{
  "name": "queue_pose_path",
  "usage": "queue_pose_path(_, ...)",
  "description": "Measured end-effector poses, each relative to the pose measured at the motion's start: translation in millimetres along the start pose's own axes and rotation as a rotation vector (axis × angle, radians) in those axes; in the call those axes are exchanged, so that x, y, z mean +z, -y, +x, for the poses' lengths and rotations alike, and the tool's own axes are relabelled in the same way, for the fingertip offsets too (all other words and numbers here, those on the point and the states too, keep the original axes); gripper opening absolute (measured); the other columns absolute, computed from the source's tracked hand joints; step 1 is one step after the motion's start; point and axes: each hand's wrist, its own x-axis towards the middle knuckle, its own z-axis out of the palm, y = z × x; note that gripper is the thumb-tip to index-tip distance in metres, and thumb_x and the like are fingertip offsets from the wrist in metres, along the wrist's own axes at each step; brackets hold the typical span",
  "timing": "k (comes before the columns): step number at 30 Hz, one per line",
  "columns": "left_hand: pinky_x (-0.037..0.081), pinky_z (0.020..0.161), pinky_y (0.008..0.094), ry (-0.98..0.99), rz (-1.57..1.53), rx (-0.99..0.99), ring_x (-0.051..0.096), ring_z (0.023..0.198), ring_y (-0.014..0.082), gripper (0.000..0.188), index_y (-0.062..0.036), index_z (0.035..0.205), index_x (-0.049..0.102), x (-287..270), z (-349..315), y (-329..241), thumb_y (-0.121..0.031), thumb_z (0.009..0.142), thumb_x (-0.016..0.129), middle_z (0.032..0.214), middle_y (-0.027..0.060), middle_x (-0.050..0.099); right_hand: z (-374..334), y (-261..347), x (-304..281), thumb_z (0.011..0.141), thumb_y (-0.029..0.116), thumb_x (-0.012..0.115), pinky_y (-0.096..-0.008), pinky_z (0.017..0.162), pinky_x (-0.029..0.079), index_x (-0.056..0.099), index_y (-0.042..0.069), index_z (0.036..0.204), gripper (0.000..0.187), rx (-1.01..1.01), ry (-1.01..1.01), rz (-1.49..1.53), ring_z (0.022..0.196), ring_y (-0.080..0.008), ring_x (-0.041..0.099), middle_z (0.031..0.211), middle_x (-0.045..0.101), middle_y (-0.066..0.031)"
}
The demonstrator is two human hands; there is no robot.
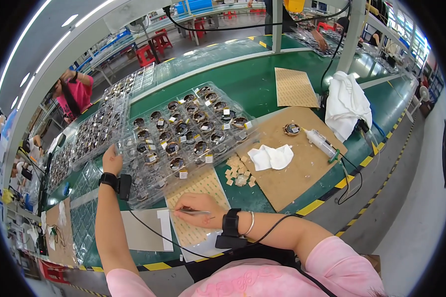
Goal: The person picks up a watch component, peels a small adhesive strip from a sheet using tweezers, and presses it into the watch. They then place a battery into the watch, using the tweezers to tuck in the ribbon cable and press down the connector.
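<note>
A clear plastic tray (156, 128) lies tilted across the green bench, its pockets holding several round dark parts with small white labels. My left hand (112, 161) is closed at the tray's left edge, gripping the rim. My right hand (198, 210) is closed around metal tweezers (195, 212), above a sheet of tan adhesive pieces (188, 235) near the bench's front. The near left pockets of the tray look bare of parts. Loose tan squares (238, 171) are heaped right of the tray. Whether the tweezer tips hold anything is too small to tell.
On a brown board (282, 185) to the right are a syringe (322, 144), a folded white cloth (271, 157) and one round part (292, 129). A larger white cloth (347, 106) lies behind. More filled trays (91, 126) stand at left, near a person in pink (76, 96). Cables cross my right forearm.
</note>
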Motion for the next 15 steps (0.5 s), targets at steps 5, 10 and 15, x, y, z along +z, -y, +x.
queue_pose_path(5,0.04,0.101,0.0357,0.098,-0.276,-0.054,0.052,0.121,0.0335,0.054,0.0075,0.13,0.045,-2.5,-9.6,39.7,-0.004,0.079,0.056,0.129,0.0254,0.052,1.0,0.9,4.8,0.082,0.012,0.068,-0.0271,0.061,0.048,0.062,0.004,0.086,0.01,-0.022,0.002,-0.024,0.068,-0.0173,0.061,0.079,0.061,-0.0058)
queue_pose_path(10,0.038,0.103,0.034,0.144,-0.259,-0.081,0.047,0.126,0.0321,0.057,0.0073,0.136,0.039,3.1,-14.8,35.1,0.004,0.08,0.046,0.135,0.026,0.047,0.2,0.4,2.4,0.08,0.011,0.069,-0.0305,0.061,0.049,0.06,0.004,0.084,0.012,0.019,-0.005,-0.032,0.069,-0.0236,0.062,0.077,0.061,-0.0098)
queue_pose_path(15,0.037,0.104,0.034,0.222,-0.216,-0.111,0.046,0.127,0.032,0.061,0.0059,0.139,0.035,5.7,-17.2,49.5,0.008,0.078,0.038,0.138,0.0251,0.044,-0.2,-3.0,4.5,0.08,0.012,0.069,-0.0307,0.061,0.049,0.061,0.004,0.084,0.012,-0.006,0.003,-0.034,0.069,-0.0237,0.062,0.077,0.061,-0.0103)
